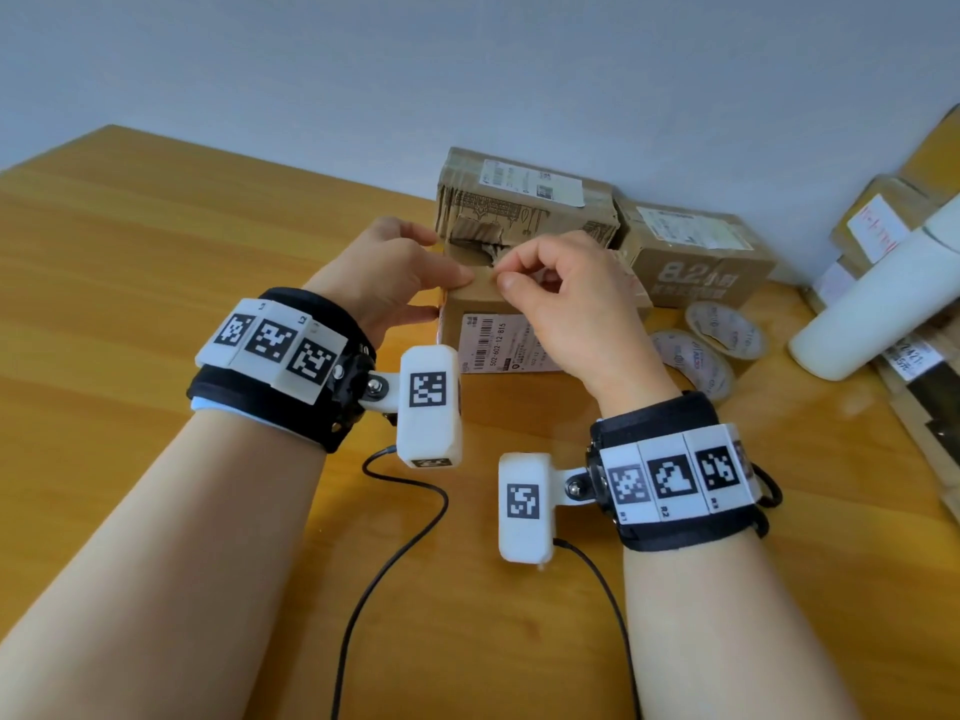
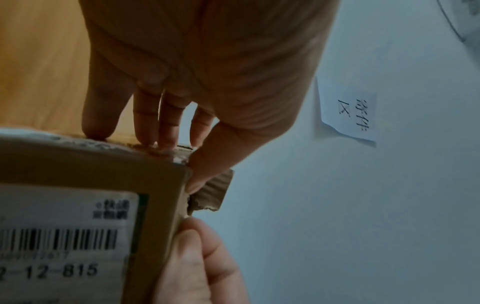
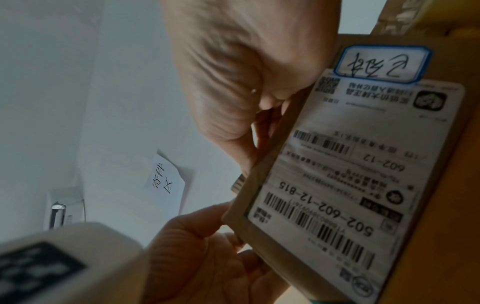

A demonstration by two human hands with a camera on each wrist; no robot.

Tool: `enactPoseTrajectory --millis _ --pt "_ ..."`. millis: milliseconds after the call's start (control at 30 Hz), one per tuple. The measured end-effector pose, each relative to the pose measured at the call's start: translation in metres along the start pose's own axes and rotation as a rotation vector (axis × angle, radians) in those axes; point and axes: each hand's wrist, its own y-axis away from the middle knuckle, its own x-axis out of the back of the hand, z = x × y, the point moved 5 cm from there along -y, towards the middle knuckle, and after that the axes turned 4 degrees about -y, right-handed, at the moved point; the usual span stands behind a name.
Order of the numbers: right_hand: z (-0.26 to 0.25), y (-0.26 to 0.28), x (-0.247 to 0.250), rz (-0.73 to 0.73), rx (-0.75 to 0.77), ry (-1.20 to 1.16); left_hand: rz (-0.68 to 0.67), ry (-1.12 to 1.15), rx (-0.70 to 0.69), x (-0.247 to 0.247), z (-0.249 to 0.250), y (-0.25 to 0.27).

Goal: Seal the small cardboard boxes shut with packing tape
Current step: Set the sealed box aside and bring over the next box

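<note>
The head view is bright and evenly lit by soft daylight, with a mild sheen on the desk [image 1: 156,283] and only faint shadows. Straight lines bow toward the edges, and the far right edge smears into blur. Both wrist views are much dimmer, bluish and grainy. In them the shipping label [image 3: 350,185] reads soft, its small print blurred, and the near white marker housing [image 3: 59,261] is out of focus.

Small brown cardboard box [image 1: 480,324] upright on table, barcode label frontward; two tape rolls [image 1: 709,348] flat nearby
</note>
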Motion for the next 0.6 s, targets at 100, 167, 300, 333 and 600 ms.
enactPoseTrajectory --millis 100,167,300,333,600 --pt "0.001 0.001 0.005 -0.051 0.010 0.011 -0.020 0.002 0.027 -0.001 -0.002 -0.001" --pt "-0.001 0.002 0.009 -0.123 0.021 0.029 -0.041 -0.028 0.038 -0.002 -0.002 -0.001" --pt "-0.007 0.002 0.010 -0.194 0.060 0.143 -0.061 -0.078 0.043 -0.004 -0.001 -0.002" --pt "-0.008 0.002 0.009 -0.196 0.064 0.160 -0.056 -0.086 0.042 -0.004 -0.001 -0.002" --pt "-0.008 0.005 0.019 -0.239 0.094 0.230 -0.001 -0.081 0.047 0.000 0.002 0.000"
